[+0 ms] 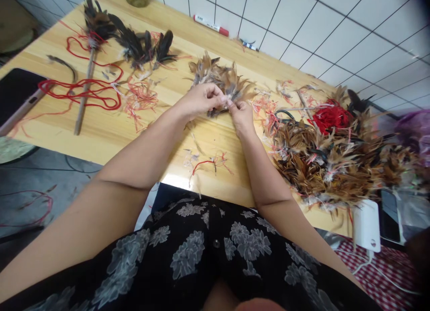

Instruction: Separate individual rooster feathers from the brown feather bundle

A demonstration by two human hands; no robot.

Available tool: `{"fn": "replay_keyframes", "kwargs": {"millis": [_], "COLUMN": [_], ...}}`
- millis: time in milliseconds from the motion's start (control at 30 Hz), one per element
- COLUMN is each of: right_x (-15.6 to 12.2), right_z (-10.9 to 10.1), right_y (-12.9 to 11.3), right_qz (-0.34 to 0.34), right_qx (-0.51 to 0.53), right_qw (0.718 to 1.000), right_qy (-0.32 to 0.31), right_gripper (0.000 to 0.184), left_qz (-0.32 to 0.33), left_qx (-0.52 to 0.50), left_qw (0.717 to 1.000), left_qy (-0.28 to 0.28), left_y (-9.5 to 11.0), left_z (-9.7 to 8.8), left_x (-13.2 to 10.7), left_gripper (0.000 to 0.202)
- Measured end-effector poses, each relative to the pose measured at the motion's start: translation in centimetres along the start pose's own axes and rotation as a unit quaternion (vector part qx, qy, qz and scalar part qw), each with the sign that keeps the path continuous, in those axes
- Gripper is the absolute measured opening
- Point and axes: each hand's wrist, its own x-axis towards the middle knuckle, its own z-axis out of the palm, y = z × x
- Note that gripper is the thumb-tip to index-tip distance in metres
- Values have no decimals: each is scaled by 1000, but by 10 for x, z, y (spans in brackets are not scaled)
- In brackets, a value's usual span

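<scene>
At the middle of the wooden table, my left hand (200, 101) and my right hand (242, 117) meet with thumbs and fingertips pinched together. Between their fingertips is the pale, fluffy base of a brown feather bunch (235, 80). More brown and grey feathers fan out just behind the fingers, partly hidden by my left hand. Whether a thread runs between the fingertips is too small to make out. Scraps of red and pink thread (215, 162) lie on the table between my forearms.
A large heap of brown feather bunches (322, 163) with red yarn (332, 118) covers the right side. Leftward lie a stick with dark feathers (88, 89), looped red cord (104, 100), black feathers (137, 44) and a phone (22, 93). A marker (211, 25) rests by the tiled wall.
</scene>
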Motion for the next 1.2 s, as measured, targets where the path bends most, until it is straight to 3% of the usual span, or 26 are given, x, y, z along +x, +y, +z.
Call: {"fn": "replay_keyframes", "kwargs": {"millis": [133, 333, 500, 700, 833, 1033, 1200], "right_x": [2, 7, 10, 6, 6, 6, -1], "right_z": [-2, -5, -7, -9, -9, -7, -6], "right_y": [-1, 9, 18, 12, 12, 7, -8], "right_qz": [50, 34, 21, 17, 7, 5, 3], "right_qx": [8, -9, -16, -27, -38, -74, -71], "right_qw": [998, 998, 998, 999, 999, 997, 997], "right_qy": [32, 45, 51, 31, 27, 25, -9], "right_gripper": [64, 64, 64, 68, 63, 53, 64], "left_qz": [3, 32, 67, 101, 119, 167, 198], "left_qx": [15, 93, 187, 242, 262, 355, 364], "left_qw": [1000, 994, 979, 965, 958, 920, 910], "left_qy": [-2, 51, 35, 6, -2, 7, 15], "left_y": [-4, -4, 4, 10, 6, -4, -16], "left_z": [1, -11, -19, -21, -25, -25, -23], "left_x": [1, 6, 5, 4, 6, 9, 15], "left_gripper": [32, 16, 15, 23, 20, 16, 13]}}
